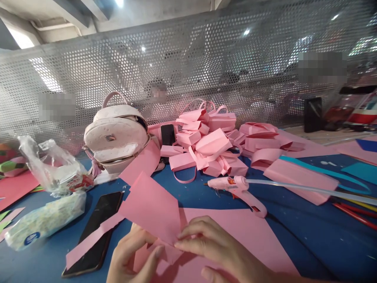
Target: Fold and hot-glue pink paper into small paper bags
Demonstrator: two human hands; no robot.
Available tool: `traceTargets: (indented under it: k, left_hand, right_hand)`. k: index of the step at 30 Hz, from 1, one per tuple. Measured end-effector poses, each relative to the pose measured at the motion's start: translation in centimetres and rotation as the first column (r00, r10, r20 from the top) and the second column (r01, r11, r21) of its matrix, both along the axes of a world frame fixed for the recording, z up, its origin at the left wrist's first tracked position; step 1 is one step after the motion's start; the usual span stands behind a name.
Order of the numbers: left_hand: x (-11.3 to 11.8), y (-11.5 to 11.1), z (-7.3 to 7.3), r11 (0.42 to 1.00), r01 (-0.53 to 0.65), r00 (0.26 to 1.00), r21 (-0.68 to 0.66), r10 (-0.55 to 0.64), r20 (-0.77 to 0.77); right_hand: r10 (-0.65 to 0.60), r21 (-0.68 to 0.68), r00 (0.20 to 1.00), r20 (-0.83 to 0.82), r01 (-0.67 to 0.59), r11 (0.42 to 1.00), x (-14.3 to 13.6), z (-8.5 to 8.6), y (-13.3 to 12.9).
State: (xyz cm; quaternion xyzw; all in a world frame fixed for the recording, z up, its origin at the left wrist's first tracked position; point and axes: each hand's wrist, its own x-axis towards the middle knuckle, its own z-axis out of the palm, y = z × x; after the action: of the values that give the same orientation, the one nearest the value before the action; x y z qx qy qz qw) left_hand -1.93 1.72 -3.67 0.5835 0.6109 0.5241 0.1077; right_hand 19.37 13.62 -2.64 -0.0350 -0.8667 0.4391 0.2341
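1. Writing: I can read none. The tissue pack point(44, 222) at lower left carries a blue round mark, its lettering too small to make out; the plastic bag point(57, 167) behind it shows red print, blurred.
2. Left hand point(132, 255): I see it at the lower edge, thumb and forefinger pinching the bottom of the pink paper sheet point(151, 206).
3. Right hand point(218, 247): fingers pressed together, tips pinching the same sheet at its lower corner, just beside the left fingers.
4. Pink paper sheet: folded, tilted up off the table, front centre, over a larger flat pink sheet point(244, 236).
5. Containers: a pale pink backpack point(116, 135) stands at rear left, closed, contents hidden. The plastic bag is crumpled, holding something white and red that I cannot identify.
6. Pile of small pink paper bags point(206, 145) with loop handles, rear centre, against the perforated metal screen point(188, 70).
7. Glue gun point(238, 186), pink, lying on its side right of centre, a clear stick projecting rightward.
8. Two phones: one point(96, 232) flat at front left, partly under a pink strip point(91, 239); another point(167, 135) propped beside the backpack.
9. Edges and room: bare blue table point(318, 239) lies open to the right of the hands; teal paper point(324, 171) and red sticks point(356, 216) crowd the far right edge.
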Motion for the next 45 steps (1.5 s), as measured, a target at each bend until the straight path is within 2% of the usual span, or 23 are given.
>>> traceTargets:
  k: [3,9,20,37,45]
  left_hand:
    - [-0.3,-0.1,-0.6,1.0,-0.012,0.999,-0.004,0.012,-0.032]
    - [-0.4,-0.2,-0.9,0.999,-0.033,0.997,0.009,0.034,-0.073]
    - [-0.5,-0.2,-2.0,0.999,-0.037,0.999,0.026,0.037,-0.024]
    - [-0.4,0.0,-0.9,0.999,0.003,1.0,0.05,-0.002,-0.019]
    - [-0.4,0.1,-0.7,0.998,-0.009,0.999,0.064,0.012,-0.044]
  right_hand:
    - [-0.004,-0.014,0.999,-0.051,0.003,1.0,0.0,0.5,-0.4]
    - [-0.108,-0.064,0.993,-0.053,0.104,0.993,0.5,1.8,-1.8]
    - [-0.088,-0.057,0.996,-0.021,0.087,0.995,0.3,1.9,-1.8]
    - [-0.121,-0.068,0.989,-0.082,0.116,0.991,0.2,1.9,-2.1]
    - [-0.121,-0.093,0.992,-0.027,0.118,0.989,0.2,1.9,-2.1]
